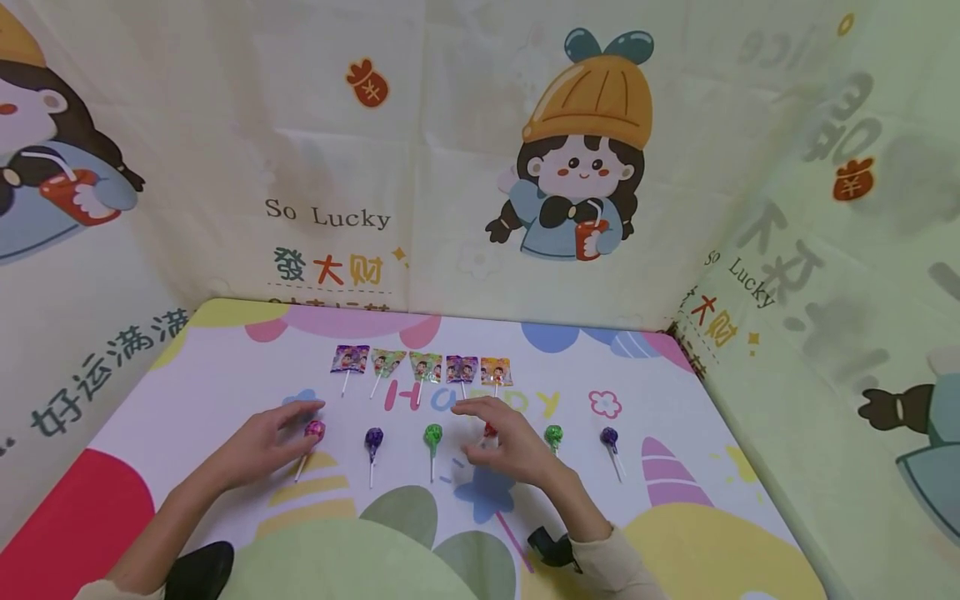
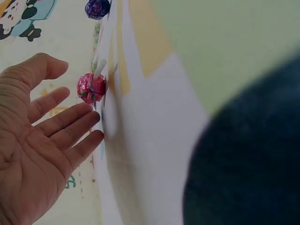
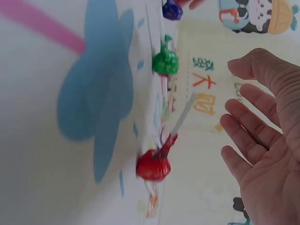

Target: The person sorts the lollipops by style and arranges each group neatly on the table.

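Observation:
Near the pink-wrapped lollipop (image 1: 315,430) at the left end of the front row is my left hand (image 1: 258,442), thumb and fingers spread and holding nothing. In the left wrist view the pink lollipop (image 2: 91,88) lies just beyond its fingertips; contact is unclear. My right hand (image 1: 510,437) hovers by the red lollipop (image 1: 491,429), partly hiding it in the head view. The right wrist view has this red lollipop (image 3: 153,165) apart from the relaxed fingers. Between the hands lie a purple lollipop (image 1: 373,440) and a green lollipop (image 1: 432,435).
Right of my right hand lie another green lollipop (image 1: 553,436) and a dark purple lollipop (image 1: 610,437). Behind, several flat-bagged lollipops (image 1: 426,367) form a second row. The patterned table (image 1: 225,367) meets a printed curtain (image 1: 450,208) at its back edge.

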Available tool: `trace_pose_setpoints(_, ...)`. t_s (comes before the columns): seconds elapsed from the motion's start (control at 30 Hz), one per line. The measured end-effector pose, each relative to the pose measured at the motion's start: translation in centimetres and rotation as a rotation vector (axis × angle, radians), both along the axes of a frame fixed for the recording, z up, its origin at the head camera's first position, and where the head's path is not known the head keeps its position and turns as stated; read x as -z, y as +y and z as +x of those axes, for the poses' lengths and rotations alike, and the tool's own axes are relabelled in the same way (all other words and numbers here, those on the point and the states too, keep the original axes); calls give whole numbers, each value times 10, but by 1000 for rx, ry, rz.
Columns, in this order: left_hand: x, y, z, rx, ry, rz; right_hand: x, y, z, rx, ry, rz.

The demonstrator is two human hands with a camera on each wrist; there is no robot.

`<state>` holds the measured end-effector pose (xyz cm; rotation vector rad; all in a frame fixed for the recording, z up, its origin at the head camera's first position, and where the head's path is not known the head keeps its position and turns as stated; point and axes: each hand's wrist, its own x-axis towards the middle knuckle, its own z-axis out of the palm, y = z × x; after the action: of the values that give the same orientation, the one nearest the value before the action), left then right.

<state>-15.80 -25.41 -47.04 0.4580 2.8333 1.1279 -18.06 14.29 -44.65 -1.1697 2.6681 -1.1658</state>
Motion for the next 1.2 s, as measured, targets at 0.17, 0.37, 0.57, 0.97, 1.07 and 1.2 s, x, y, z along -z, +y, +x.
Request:
trace_pose_setpoints(0.17,0,1,3,-6,10,-15,0,-15,3,-41,28,21)
trace_pose_setpoints(0.37,-2,3,5,3,23,-40,1,-36,5,-88,37,24)
trace_pose_setpoints(0.57,-2,3,7,5,9,-40,2,-56,6,-115,31,69)
trace_pose_setpoints(0.97,1,0,8,17,39,-37,4,-89,4,-131,9,143)
trace_pose_setpoints(1.07,1,0,8,29,49,-33,7,-94,3,-124,15,161)
trace_pose_setpoints(1.2,1,-1,8,39,62,-32,10,-101,1,-118,11,177)
